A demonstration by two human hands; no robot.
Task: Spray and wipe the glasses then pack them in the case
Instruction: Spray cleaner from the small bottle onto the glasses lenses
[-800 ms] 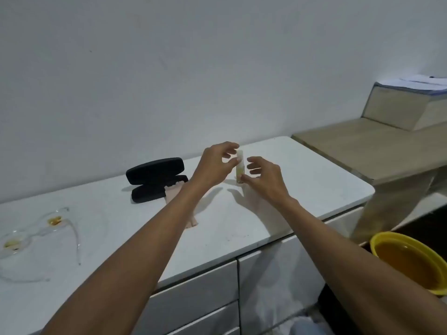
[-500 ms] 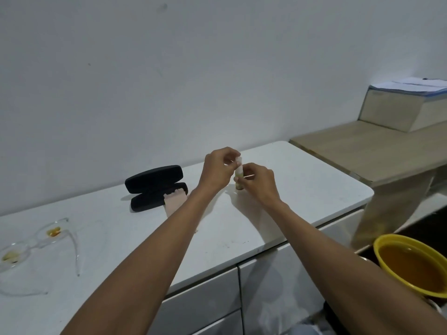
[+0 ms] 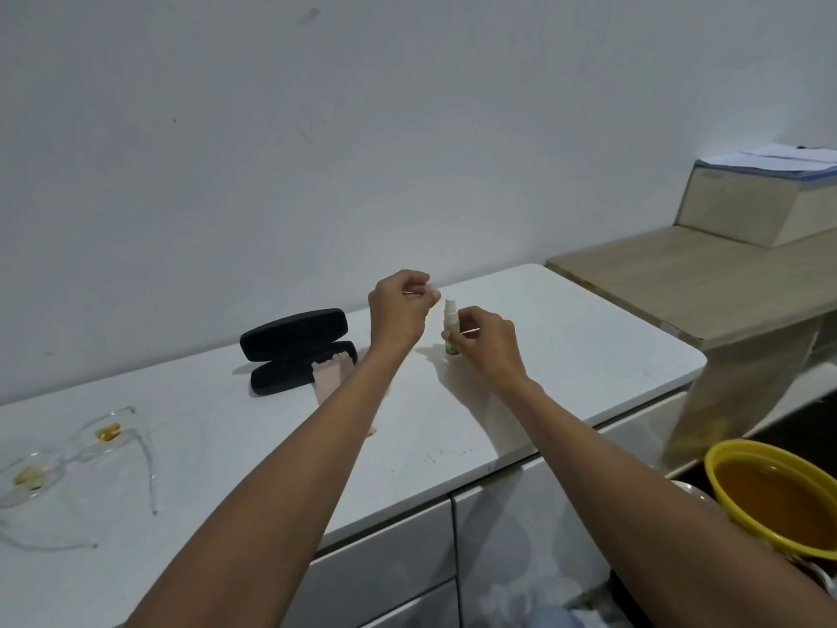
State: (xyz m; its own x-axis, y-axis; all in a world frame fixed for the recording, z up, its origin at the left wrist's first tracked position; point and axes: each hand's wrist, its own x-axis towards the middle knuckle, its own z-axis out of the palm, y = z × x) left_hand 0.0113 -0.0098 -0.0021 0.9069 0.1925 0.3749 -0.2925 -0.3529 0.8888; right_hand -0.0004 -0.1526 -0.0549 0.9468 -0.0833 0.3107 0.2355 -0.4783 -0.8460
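Observation:
My right hand (image 3: 487, 344) grips a small spray bottle (image 3: 451, 326) standing upright on the white counter (image 3: 566, 337), its white nozzle bare. Just left and above it, my left hand (image 3: 398, 310) pinches the bottle's clear cap (image 3: 432, 290). An open black glasses case (image 3: 294, 349) lies to the left with a pink cloth (image 3: 333, 378) hanging out of it. The clear-framed glasses (image 3: 68, 460) lie at the counter's far left, lenses smeared with yellow spots, arms unfolded.
A wooden bench (image 3: 706, 283) adjoins the counter on the right, carrying a box (image 3: 761, 206) topped with papers. A yellow basin (image 3: 779, 496) of brownish liquid sits low at the right, below my right forearm. White drawers front the counter.
Both hands met at the bottle, then my left hand pulled the cap off and lifted it away to the left. My right hand keeps hold of the bottle.

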